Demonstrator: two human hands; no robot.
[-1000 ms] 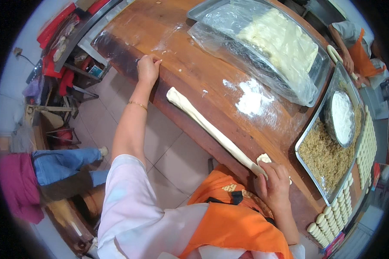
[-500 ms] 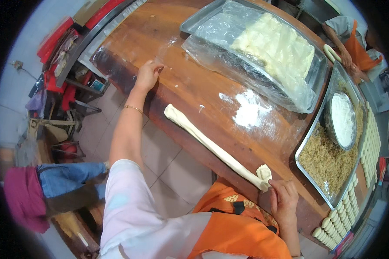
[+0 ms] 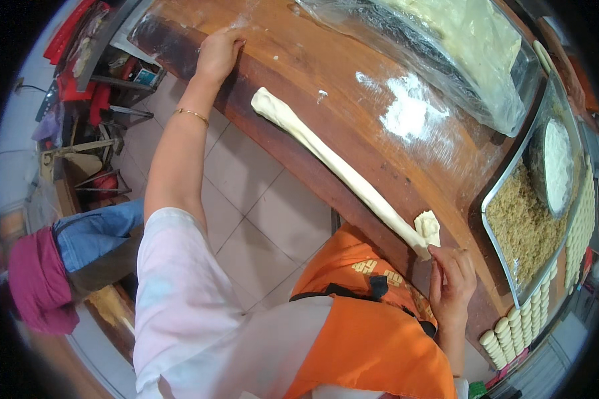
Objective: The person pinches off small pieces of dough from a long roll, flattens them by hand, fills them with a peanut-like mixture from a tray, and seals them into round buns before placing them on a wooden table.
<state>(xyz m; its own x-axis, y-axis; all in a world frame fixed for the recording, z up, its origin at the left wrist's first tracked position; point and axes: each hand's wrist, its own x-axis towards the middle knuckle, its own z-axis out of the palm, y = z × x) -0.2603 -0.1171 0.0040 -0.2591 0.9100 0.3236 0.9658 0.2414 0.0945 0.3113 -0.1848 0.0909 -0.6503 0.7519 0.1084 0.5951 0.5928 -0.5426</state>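
Observation:
A long pale dough rope (image 3: 333,166) lies diagonally along the wooden table's near edge, a flattened dough piece (image 3: 427,226) beside its right end. My right hand (image 3: 452,279) is at that end, fingertips pinched on the rope, other fingers curled. My left hand (image 3: 218,54) rests over the board near its far-left edge, above and left of the rope, fingers curled; what they hold, if anything, is hidden. White flour (image 3: 406,106) is spread on the wood (image 3: 379,159) behind the rope.
Plastic-covered dough (image 3: 472,46) fills a tray at the back. Right: a tray of brown crumbly filling (image 3: 522,233), a bowl of white powder (image 3: 558,166), rows of small dough pieces (image 3: 512,332) and another person's arm (image 3: 572,80). Left: another person's legs (image 3: 100,236) and cluttered shelves (image 3: 86,86).
The view has shifted, moving the trays up and right. My right hand has drawn back toward the rope's tip, uncovering more of the small dough piece. My left hand stays curled near the far-left edge.

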